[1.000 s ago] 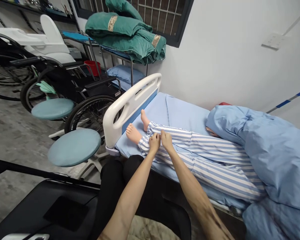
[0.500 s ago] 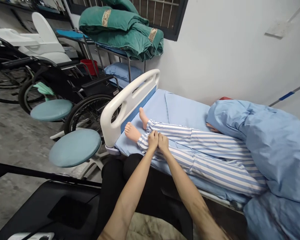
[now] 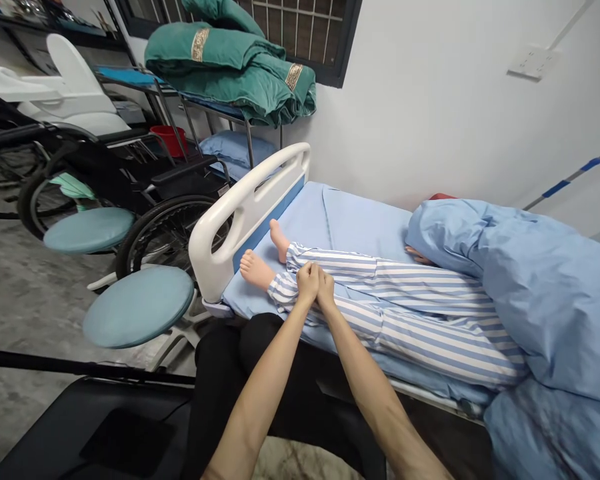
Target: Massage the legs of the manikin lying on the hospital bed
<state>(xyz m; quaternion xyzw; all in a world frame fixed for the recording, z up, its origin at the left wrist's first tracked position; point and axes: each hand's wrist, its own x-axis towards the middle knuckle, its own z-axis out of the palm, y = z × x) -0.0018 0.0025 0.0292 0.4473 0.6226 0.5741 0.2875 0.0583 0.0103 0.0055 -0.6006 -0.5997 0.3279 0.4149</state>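
Observation:
Side by side, my left hand (image 3: 307, 282) and my right hand (image 3: 325, 288) are closed into fists, touching each other over the lower part of the nearer leg. What their curled fingers hold, if anything, is hidden. The legs wear blue-and-white striped trousers (image 3: 425, 333) and lie stretched out on the bed. Two bare feet, a near foot (image 3: 257, 270) and a far foot (image 3: 279, 240), look like a mannequin's and stick out of the cuffs left of my hands. A blue quilt (image 3: 545, 287) covers the upper body; some fingers (image 3: 417, 255) show at its edge.
A white footboard (image 3: 215, 230) closes the bed's left end. Beyond it stand a round stool (image 3: 139, 307), another stool (image 3: 89, 230) and a wheelchair (image 3: 180, 220). Folded green bedding (image 3: 230, 73) lies on a rack by the wall. A black surface (image 3: 45, 433) is at lower left.
The view has shifted slightly, so most of the scene sits a little further left. My fists stay together over the same lower leg.

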